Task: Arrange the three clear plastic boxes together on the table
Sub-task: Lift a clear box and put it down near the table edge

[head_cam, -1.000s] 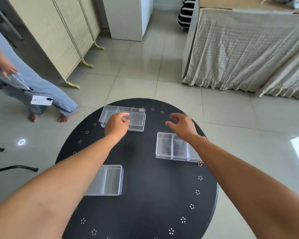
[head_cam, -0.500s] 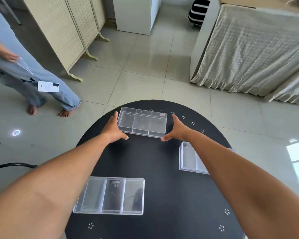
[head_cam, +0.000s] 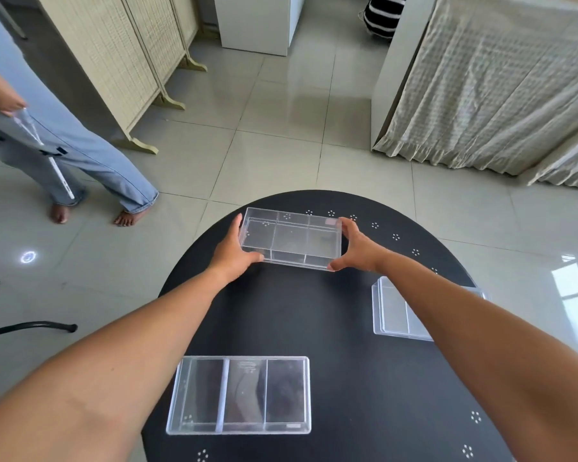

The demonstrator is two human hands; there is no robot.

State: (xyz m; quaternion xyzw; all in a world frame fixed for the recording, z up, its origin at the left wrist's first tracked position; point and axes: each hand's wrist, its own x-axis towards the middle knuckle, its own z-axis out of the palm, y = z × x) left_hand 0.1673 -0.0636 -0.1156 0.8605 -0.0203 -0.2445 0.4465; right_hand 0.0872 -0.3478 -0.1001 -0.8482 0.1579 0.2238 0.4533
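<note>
— Where do we have the far clear box?

— At the far side of the round black table, between our two hands. Our left hand is clasped on its left end, thumb along the near edge and fingers up the side wall. Our right hand grips the right end the same way, so the box is pinched from both ends. Whether it sits on the table or is raised just off it, we cannot tell.

— And the other two boxes, taken from that far one?

— The near clear box lies flat well apart from it, toward us and a little left, beside our left forearm; its three compartments show plainly. The right clear box lies to the right and nearer us, partly hidden under our right forearm.

— What lies beyond the far box?

— Tiled floor. Beyond it to the left stands a folding screen, and further left a person in blue jeans, barefoot. Beyond it to the right hangs a pale draped cloth, and straight ahead stands a white cabinet.
</note>
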